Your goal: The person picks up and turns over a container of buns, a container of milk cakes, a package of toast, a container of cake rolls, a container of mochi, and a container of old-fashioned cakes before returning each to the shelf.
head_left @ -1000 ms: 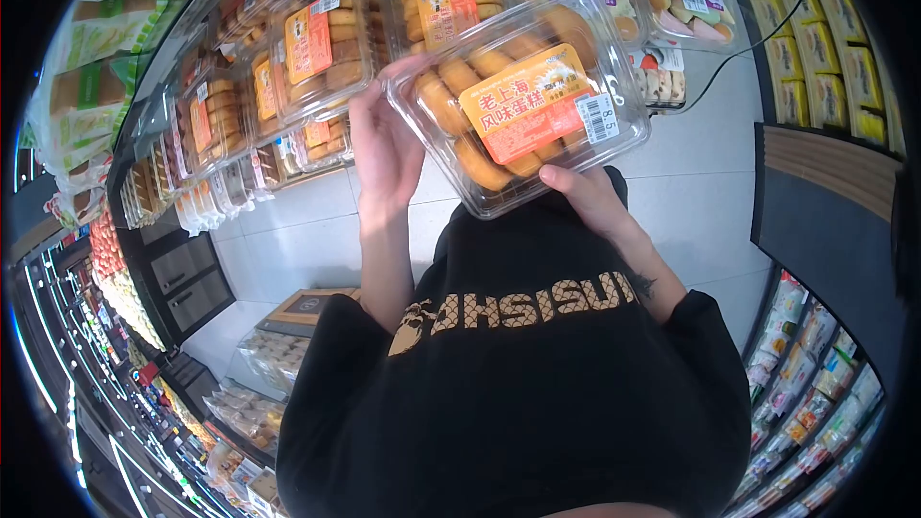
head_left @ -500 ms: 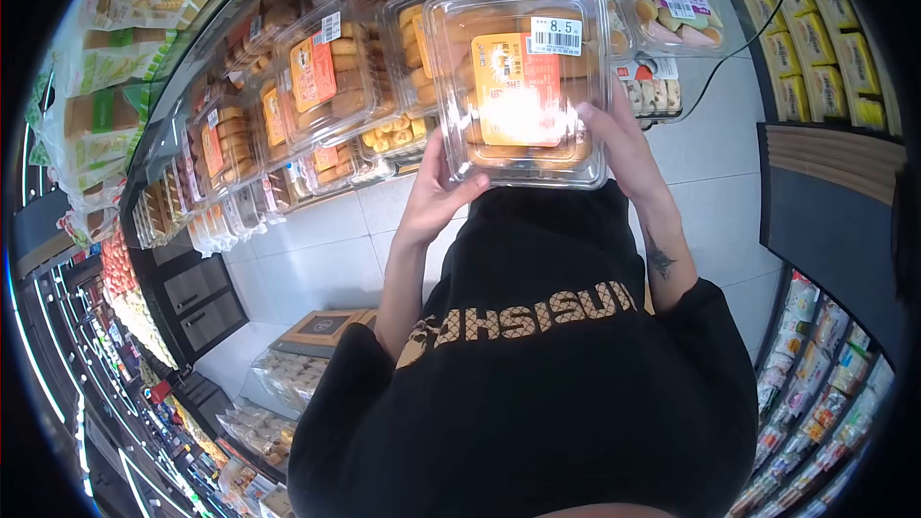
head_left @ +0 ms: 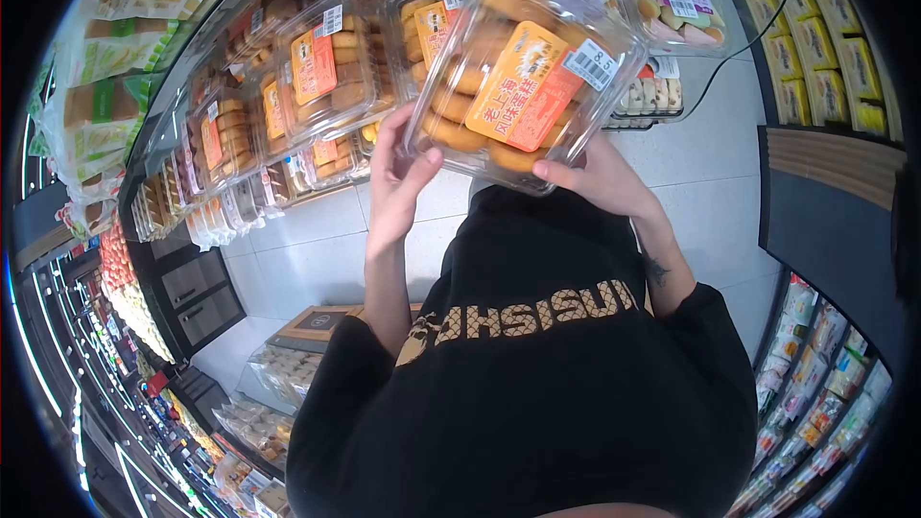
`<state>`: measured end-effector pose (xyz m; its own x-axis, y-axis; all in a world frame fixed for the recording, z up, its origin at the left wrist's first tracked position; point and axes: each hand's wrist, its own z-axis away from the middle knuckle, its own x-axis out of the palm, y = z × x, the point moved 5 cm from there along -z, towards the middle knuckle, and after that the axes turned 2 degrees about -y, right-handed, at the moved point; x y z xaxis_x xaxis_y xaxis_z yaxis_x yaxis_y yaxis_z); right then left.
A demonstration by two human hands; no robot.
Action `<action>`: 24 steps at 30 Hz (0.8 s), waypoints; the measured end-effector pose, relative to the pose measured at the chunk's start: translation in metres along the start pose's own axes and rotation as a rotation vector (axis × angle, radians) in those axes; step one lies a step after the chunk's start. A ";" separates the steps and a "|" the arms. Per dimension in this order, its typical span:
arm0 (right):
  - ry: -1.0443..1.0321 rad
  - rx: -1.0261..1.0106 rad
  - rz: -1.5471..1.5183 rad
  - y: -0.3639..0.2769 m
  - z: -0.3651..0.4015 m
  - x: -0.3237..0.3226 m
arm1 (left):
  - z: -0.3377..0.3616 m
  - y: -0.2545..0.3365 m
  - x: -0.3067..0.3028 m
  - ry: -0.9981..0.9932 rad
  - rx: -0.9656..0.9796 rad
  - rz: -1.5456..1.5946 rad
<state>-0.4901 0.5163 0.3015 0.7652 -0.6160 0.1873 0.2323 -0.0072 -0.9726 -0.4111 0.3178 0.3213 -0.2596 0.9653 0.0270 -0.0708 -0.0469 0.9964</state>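
Note:
A clear plastic box of round brown cakes (head_left: pixel 456 104) is held up in front of me, tilted clockwise, with an orange label and a white price sticker on its lid. My left hand (head_left: pixel 401 177) grips its lower left corner, thumb on the front edge and fingers behind. At the bottom right edge my right hand (head_left: pixel 600 177) holds it, thumb at the front; its other fingers are mostly hidden. Just behind and left of it, similar boxes (head_left: pixel 321 67) lie on the display shelf.
A box of pale and pink pastries (head_left: pixel 676 2) lies behind, beside a black cable (head_left: pixel 734 53). Yellow packs (head_left: pixel 811 43) line a shelf at right. Bagged bread (head_left: pixel 115 115) hangs at left. Wrapped goods (head_left: pixel 820 364) fill the lower right shelf.
The held box has turned clockwise, and the glare has left its label. My left hand has shifted left; my right hand has moved down to the bottom edge.

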 end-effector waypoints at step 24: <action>0.544 -0.615 0.528 -0.023 0.019 0.000 | -0.012 0.041 0.018 -0.101 0.372 -0.266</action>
<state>-0.4846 0.5314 0.3268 0.2630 -0.9364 -0.2322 -0.5333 0.0594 -0.8438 -0.4299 0.3298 0.3620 -0.1833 0.9523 -0.2439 0.2324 0.2831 0.9305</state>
